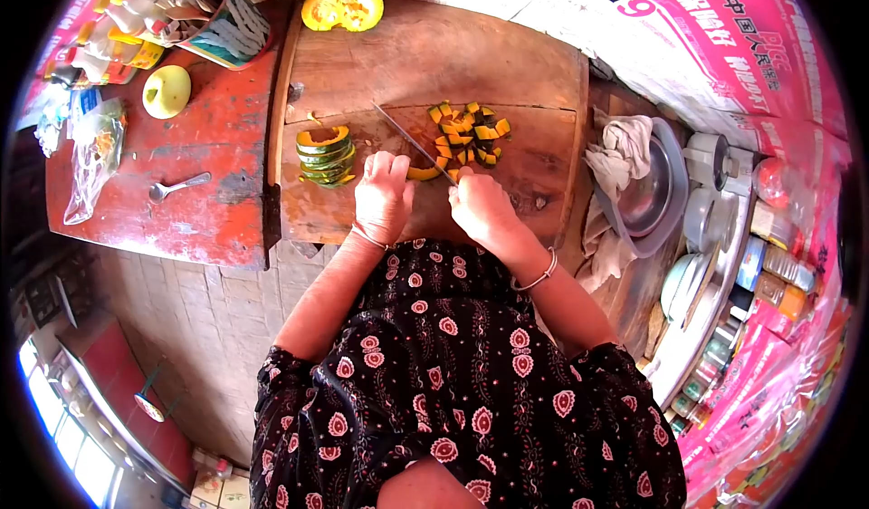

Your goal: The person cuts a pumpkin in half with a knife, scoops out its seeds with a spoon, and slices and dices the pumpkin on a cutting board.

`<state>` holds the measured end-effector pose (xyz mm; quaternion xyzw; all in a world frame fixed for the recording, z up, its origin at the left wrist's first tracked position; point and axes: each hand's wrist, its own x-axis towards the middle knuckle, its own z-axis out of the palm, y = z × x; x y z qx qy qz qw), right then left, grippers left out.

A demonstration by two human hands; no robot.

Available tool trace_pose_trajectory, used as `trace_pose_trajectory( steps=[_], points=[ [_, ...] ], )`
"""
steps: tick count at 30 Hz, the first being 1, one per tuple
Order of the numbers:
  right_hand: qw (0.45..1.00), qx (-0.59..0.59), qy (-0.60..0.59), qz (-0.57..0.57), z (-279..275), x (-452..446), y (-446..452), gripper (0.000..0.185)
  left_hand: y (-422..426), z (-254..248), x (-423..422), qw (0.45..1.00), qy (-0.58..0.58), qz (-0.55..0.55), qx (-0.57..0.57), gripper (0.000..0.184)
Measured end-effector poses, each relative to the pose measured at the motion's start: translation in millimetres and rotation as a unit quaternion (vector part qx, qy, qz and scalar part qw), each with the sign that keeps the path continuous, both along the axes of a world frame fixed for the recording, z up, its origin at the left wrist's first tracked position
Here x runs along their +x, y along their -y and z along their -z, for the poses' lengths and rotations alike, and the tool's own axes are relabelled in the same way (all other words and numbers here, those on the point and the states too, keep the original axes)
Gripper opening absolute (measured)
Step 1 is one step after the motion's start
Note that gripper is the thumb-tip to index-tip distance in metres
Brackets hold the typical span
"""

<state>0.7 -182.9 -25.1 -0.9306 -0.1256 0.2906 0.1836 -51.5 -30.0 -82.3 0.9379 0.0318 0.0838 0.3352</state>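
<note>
My right hand (486,206) is closed round the handle of a kitchen knife (409,138), whose blade points up and to the left across the wooden board (380,65). Curled fingers of my left hand (382,197) rest at the left end of a pumpkin slice (422,173), which lies between my hands, close under the blade. Left of that hand, several green-skinned pumpkin slices (324,158) lean together. Cut pumpkin cubes (466,132) lie in a loose pile beyond my right hand. At the board's far edge sits a pumpkin half (342,8), its yellow flesh showing.
On the red table (217,210) to the left are a spoon (179,186), a pale green round fruit (167,91), a plastic bag (96,156) and a utensil container (231,29). A metal basin (647,192) with cloths (625,151) stands right of the board.
</note>
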Motion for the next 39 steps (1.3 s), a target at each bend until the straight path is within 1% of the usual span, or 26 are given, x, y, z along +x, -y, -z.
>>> trace_pose_trajectory(
  steps=[3,6,9,12,16,19,22,25,28,32,36,39],
  points=[
    [0.999,0.011,0.032,-0.025,-9,4,0,0.015,0,3,-2,1.0,0.017,-0.001,0.003,0.029],
    [0.999,-0.006,-0.015,-0.046,-24,6,-1,0.015,0,4,-4,1.0,-0.005,0.006,0.009,0.028],
    [1.0,-0.008,-0.021,-0.007,-3,-3,-1,0.017,4,5,-4,1.0,-0.014,0.003,0.01,0.027],
    [1.0,0.001,-0.001,0.015,8,-8,-2,0.018,6,8,-3,1.0,-0.002,-0.008,0.017,0.027],
    [1.0,-0.001,0.005,-0.022,-5,0,-6,0.019,7,9,-5,0.999,-0.024,-0.002,0.022,0.029],
    [0.999,-0.002,-0.025,-0.047,-20,5,-6,0.02,12,10,-6,0.999,-0.039,-0.01,0.018,0.03],
    [0.997,0.004,-0.071,-0.025,-20,3,-4,0.02,14,12,-5,0.999,-0.036,-0.021,0.017,0.031],
    [0.999,-0.012,-0.031,0.016,-1,-8,-9,0.02,15,11,-3,0.999,-0.025,-0.027,-0.01,0.029],
    [0.999,-0.025,-0.031,0.01,5,-9,-11,0.019,12,15,-3,0.999,-0.029,-0.011,0.007,0.027],
    [1.0,0.002,-0.011,-0.014,-6,-2,-10,0.017,9,26,-7,0.999,-0.021,-0.001,-0.031,0.024],
    [0.994,-0.005,-0.105,0.015,-26,2,-14,0.018,13,24,-6,0.999,-0.019,-0.017,-0.046,0.021],
    [0.997,-0.005,-0.078,0.014,-12,-5,-11,0.019,15,26,-2,0.998,-0.019,-0.025,-0.047,0.019]
  ],
)
